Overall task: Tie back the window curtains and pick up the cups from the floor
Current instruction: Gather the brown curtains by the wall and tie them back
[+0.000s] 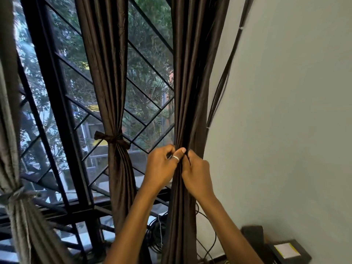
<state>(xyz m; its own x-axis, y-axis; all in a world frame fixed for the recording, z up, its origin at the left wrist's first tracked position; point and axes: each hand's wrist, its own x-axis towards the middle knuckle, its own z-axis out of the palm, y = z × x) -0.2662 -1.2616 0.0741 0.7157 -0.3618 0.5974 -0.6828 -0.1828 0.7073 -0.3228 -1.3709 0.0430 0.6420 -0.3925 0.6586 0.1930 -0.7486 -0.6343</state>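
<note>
Three dark brown curtains hang at the window. The right curtain (190, 92) is gathered into a narrow bunch next to the wall. My left hand (162, 164) and my right hand (196, 172) both pinch it at mid height, fingers closed on a thin dark tie strip (187, 158) at the front of the bunch. A ring shows on my left thumb. The middle curtain (112, 82) is bound by a knotted brown tie (114, 139). The left curtain (11, 149) is also bound low down by a tie (16, 195). No cups are in view.
A black diagonal window grille (148, 60) and frame (57, 111) stand behind the curtains. Black cables (226, 73) run down the pale wall (285, 111) on the right. Coiled wires (158, 233) lie on the sill. Dark boxes (285, 250) sit at the lower right.
</note>
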